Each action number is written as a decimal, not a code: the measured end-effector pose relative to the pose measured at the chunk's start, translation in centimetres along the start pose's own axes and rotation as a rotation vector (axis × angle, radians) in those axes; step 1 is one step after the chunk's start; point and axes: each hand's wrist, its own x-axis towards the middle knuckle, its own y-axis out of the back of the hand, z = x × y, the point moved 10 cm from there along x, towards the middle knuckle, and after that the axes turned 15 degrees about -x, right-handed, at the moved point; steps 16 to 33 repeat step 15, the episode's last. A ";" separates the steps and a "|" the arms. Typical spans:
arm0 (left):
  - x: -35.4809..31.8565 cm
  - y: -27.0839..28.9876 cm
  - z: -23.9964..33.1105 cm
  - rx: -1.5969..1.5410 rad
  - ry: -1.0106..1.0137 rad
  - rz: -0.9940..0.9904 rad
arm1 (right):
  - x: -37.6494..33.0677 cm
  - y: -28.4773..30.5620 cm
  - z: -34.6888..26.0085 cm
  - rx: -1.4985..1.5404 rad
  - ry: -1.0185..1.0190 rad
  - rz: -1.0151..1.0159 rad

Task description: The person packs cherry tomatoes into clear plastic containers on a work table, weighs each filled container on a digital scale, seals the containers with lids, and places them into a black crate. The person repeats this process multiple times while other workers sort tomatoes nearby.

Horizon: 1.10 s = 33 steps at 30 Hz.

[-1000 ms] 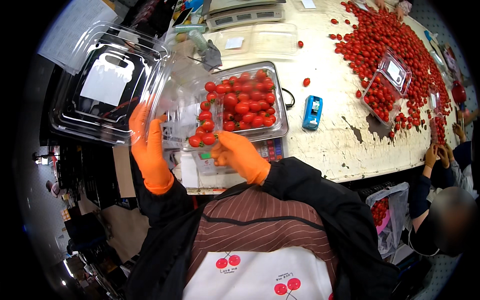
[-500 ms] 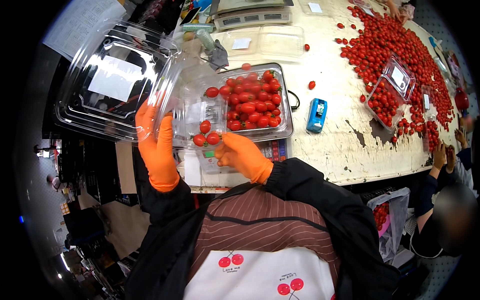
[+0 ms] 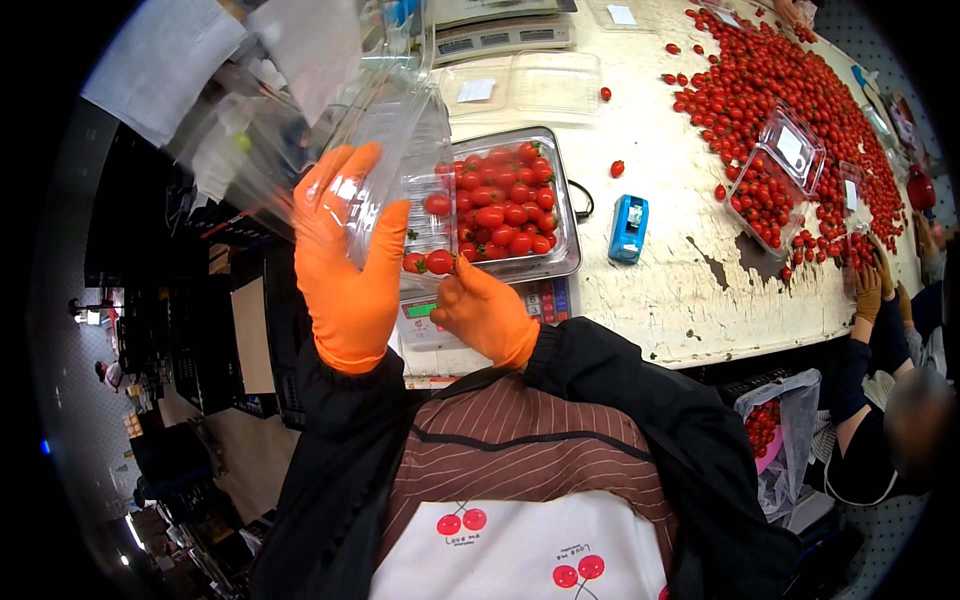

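Note:
My left hand (image 3: 348,262), in an orange glove, grips the side of a clear plastic clamshell box (image 3: 400,180) that is tilted up, lid open and blurred toward the upper left. A few cherry tomatoes (image 3: 432,262) lie in its lower corner. My right hand (image 3: 487,313), also orange-gloved, pinches the box's lower edge beside those tomatoes. Just behind, a metal tray (image 3: 560,262) full of red cherry tomatoes (image 3: 503,198) sits on a scale (image 3: 425,322).
A blue tape dispenser (image 3: 629,228) lies right of the tray. A big heap of loose tomatoes (image 3: 790,90) and open boxes (image 3: 775,180) cover the white table's right side. Another person's gloved hands (image 3: 868,285) work at the right edge. Empty boxes (image 3: 520,85) and a second scale (image 3: 500,35) stand behind.
The clamshell box has swung up and rightward, its lid now raised over the table. My left hand rose with it; my right hand stayed at the box's lower edge.

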 end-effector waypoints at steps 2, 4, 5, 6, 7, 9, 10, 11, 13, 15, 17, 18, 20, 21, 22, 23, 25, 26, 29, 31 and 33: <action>0.2 -0.9 0.6 -0.143 0.071 0.022 | 0.0 -0.3 -0.3 0.011 0.009 -0.038; 0.3 -1.0 0.7 -0.131 0.090 0.036 | 0.0 -0.5 -0.2 0.045 -0.003 -0.057; 0.3 -0.9 0.8 -0.122 0.099 0.044 | 0.0 -0.7 0.0 0.074 -0.022 -0.060; 0.4 -0.9 1.2 -0.043 0.050 0.020 | 0.1 -1.0 0.2 0.103 -0.042 -0.063; 0.6 -0.7 1.5 0.036 0.001 -0.004 | 0.0 -1.1 0.5 0.119 -0.067 -0.040; 0.7 -0.5 1.9 0.203 -0.098 -0.043 | -0.1 -1.3 1.0 0.149 -0.116 0.009; 0.7 -0.5 2.0 0.213 -0.102 -0.038 | 0.0 -1.4 1.0 0.140 -0.113 -0.013; 0.8 -0.5 2.1 0.221 -0.106 -0.033 | 0.2 -1.3 0.9 0.129 -0.109 -0.036; 1.0 -0.6 1.8 0.197 -0.094 -0.016 | 0.7 -1.1 0.5 0.160 -0.077 -0.108; 1.5 -1.0 0.8 0.133 -0.059 0.015 | 1.4 -0.6 -0.1 0.236 -0.029 -0.208; 1.5 -1.0 0.8 0.133 -0.059 0.015 | 1.4 -0.6 -0.1 0.236 -0.029 -0.208; 1.5 -1.0 0.8 0.133 -0.059 0.015 | 1.4 -0.6 -0.1 0.236 -0.029 -0.208; 1.5 -1.0 0.8 0.133 -0.059 0.015 | 1.4 -0.6 -0.1 0.236 -0.029 -0.208; 1.5 -1.0 0.8 0.133 -0.059 0.015 | 1.4 -0.6 -0.1 0.236 -0.029 -0.208; 1.5 -1.0 0.8 0.133 -0.059 0.015 | 1.4 -0.6 -0.1 0.236 -0.029 -0.208; 1.5 -1.0 0.8 0.133 -0.059 0.015 | 1.4 -0.6 -0.1 0.236 -0.029 -0.208; 1.5 -1.0 0.8 0.133 -0.059 0.015 | 1.4 -0.6 -0.1 0.236 -0.029 -0.208; 1.5 -1.0 0.8 0.133 -0.059 0.015 | 1.4 -0.6 -0.1 0.236 -0.029 -0.208; 1.5 -1.0 0.8 0.133 -0.059 0.015 | 1.4 -0.6 -0.1 0.236 -0.029 -0.208; 1.5 -1.0 0.8 0.133 -0.059 0.015 | 1.4 -0.6 -0.1 0.236 -0.029 -0.208; 1.5 -1.0 0.8 0.133 -0.059 0.015 | 1.4 -0.6 -0.1 0.236 -0.029 -0.208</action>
